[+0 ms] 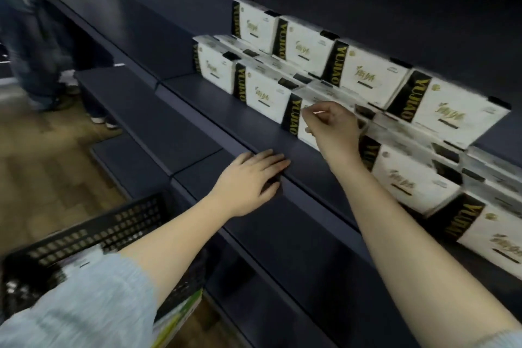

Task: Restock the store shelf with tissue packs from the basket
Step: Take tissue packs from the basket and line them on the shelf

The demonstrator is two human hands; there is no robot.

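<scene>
The person is seating a pack (303, 124) in the front row on the shelf (197, 99), third in line after two white-and-black packs already standing to its ten o'clock. The right hand (334, 128) is lying against the pack's face with fingers curled at its top edge; whether they are actually pinching it or only nudging it, I cannot tell through the blur. The left hand (251, 181) is resting flat and relaxed on the shelf lip, holding nothing, bracing the body. A taller back row (367, 70) is standing at twelve to two o'clock, and more packs are filling the shelf below at four o'clock. The basket (93, 237) is sitting at seven o'clock beside the left forearm, with something pale in it, too blurred to name. To do this well, I'd say the pack is wanting a push flush against its neighbour, face square to the aisle, base fully on the shelf before letting go.
</scene>
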